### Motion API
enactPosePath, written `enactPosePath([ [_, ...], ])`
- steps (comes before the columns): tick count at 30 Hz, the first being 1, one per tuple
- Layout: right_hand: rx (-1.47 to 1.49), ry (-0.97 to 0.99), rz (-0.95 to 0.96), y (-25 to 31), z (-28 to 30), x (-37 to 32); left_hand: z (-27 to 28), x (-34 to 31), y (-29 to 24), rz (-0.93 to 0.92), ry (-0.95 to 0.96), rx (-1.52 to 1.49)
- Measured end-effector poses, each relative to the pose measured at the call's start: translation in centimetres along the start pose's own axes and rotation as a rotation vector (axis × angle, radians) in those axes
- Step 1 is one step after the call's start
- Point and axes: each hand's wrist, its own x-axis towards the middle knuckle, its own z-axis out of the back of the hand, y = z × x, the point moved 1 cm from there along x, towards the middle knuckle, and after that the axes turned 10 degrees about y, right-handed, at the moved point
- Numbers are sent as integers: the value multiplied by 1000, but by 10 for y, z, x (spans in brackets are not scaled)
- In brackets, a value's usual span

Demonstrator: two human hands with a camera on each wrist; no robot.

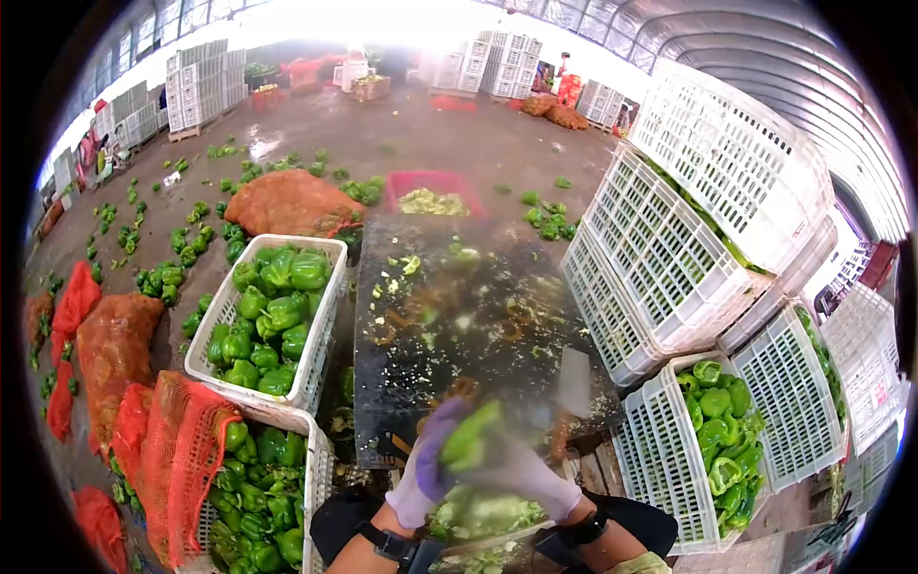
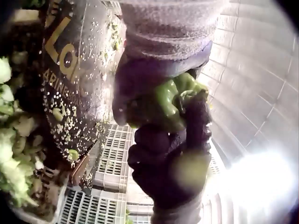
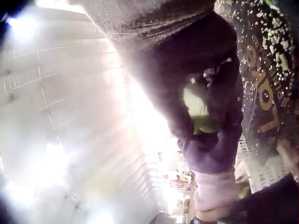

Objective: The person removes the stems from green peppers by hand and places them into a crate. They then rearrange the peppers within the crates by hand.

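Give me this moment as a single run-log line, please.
left hand: grips green pepper | right hand: grips same pepper | position: near edge of dark board

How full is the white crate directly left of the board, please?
Nearly full: green peppers reach about to the rim of the crate.

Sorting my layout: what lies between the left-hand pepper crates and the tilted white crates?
A dark board strewn with pepper scraps; the head view shows it.
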Motion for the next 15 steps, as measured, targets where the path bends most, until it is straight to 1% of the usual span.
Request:
enactPosePath([
  [1,77,27,16,-4,-1,0,-8,0,-14,101,-62,-331],
  [3,178,188,61,-8,1,0,11,-3,10,198,10,-376],
  [4,197,225,54,-3,2,-2,20,-4,24,242,51,-402],
  [6,233,297,39,9,4,-8,19,-9,24,158,119,58],
  [8,155,309,46,4,3,-3,15,-11,7,-18,215,399],
  [9,276,243,159,19,-1,-7,11,-11,-4,23,227,385],
  [12,265,148,263,36,-7,-8,15,-9,-4,66,198,266],
  [13,298,180,207,46,-6,-12,19,-11,1,-6,196,307],
  [15,149,169,110,27,-7,-6,21,-12,5,-34,153,360],
])
